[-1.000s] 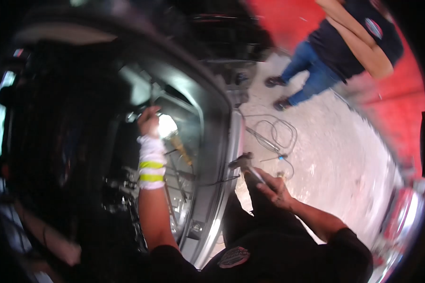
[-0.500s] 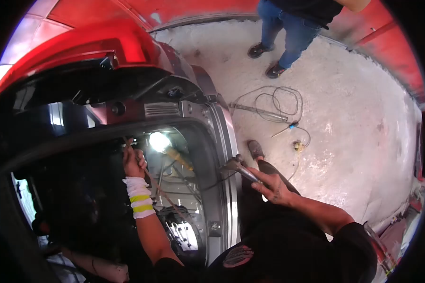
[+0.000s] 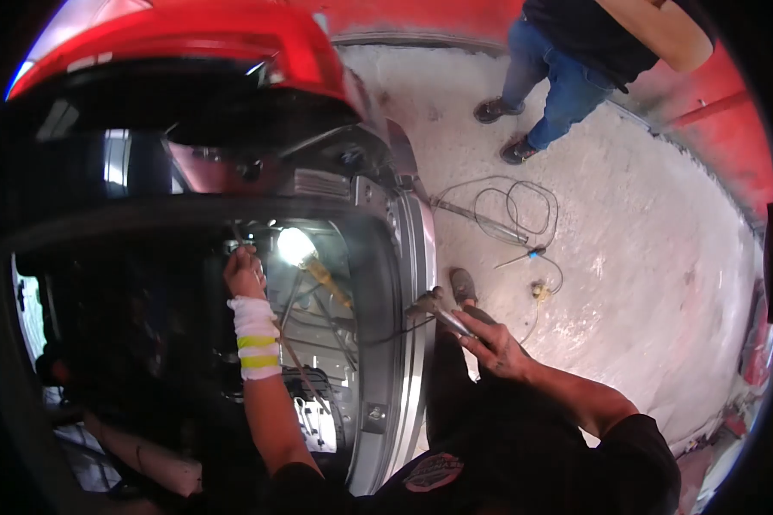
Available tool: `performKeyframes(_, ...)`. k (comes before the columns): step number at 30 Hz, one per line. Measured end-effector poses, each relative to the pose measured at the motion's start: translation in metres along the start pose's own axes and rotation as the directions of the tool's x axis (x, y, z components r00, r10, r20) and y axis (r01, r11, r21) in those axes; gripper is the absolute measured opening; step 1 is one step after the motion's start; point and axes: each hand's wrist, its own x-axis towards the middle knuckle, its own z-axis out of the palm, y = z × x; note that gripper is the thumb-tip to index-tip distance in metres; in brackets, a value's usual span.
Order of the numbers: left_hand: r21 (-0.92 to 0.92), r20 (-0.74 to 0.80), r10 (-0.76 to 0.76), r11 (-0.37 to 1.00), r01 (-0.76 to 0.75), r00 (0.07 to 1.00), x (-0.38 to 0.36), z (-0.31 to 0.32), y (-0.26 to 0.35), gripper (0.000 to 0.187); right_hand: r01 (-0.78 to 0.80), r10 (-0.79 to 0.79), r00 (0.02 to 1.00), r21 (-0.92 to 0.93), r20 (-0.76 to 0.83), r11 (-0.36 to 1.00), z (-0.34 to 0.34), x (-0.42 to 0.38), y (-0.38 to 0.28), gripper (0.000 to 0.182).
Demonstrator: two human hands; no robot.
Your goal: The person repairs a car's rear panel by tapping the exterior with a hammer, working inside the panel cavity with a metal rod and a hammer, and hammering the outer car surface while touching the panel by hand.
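Observation:
My left hand (image 3: pixel 246 273) is inside the opening of a vehicle body (image 3: pixel 416 343), its fingers closed around a thin brownish rod (image 3: pixel 294 352) that slants down past my wrist. White and yellow wrapping (image 3: pixel 256 330) covers that wrist. The rod's upper end sits near the dark inner edge of the opening. Just outside the frame, my right hand (image 3: pixel 500 348) grips a hammer (image 3: pixel 455 322) by its metal handle, the head pointing toward the vehicle. Close to my left hand shines a lit bulb (image 3: pixel 296 247) on a yellowish handle (image 3: pixel 328 283).
A raised red and black panel (image 3: pixel 232 94) spans the upper left. On the grey floor lie a looped cable (image 3: pixel 556 206) and a long metal bar (image 3: pixel 481 219). Another person in jeans (image 3: pixel 567 94) stands at the back. Red walls border the floor.
The view has shifted, so the floor items and vehicle sit differently in it. The rod's lower end has swung closer beneath my left forearm. The other person's arm now shows more.

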Motion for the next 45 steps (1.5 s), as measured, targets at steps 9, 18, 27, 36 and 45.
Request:
performKeyframes(9, 0.115, -0.099, 0.148, 0.984, -0.137, 0.984, 0.015, -0.002, -0.028, 0.024, -0.129, 0.128, 0.991, 0.027, 0.046, 0.991, 0.046, -0.008, -0.012, 0.051)
performKeyframes(18, -0.039, -0.063, 0.213, 0.976, -0.215, 0.975, 0.081, -0.018, -0.098, 0.029, -0.139, 0.138, 0.99, 0.089, 0.015, 0.986, 0.041, -0.021, -0.068, 0.057)
performKeyframes(27, 0.117, -0.064, 0.149, 0.983, -0.141, 0.987, 0.04, -0.009, -0.054, 0.025, -0.032, 0.033, 0.992, 0.016, -0.123, 0.999, 0.043, -0.015, 0.0, 0.058)
performKeyframes(36, 0.03, -0.009, -0.11, 0.993, 0.11, 0.994, -0.008, 0.012, 0.014, 0.024, -0.245, 0.252, 0.968, 0.294, 0.013, 0.924, -0.001, 0.038, -0.03, 0.053)
performKeyframes(45, 0.06, -0.132, -0.085, 0.994, 0.093, 0.988, -0.012, 0.009, 0.016, 0.017, -0.009, 0.082, 0.954, 0.245, -0.287, 0.969, -0.048, 0.079, -0.013, 0.055)
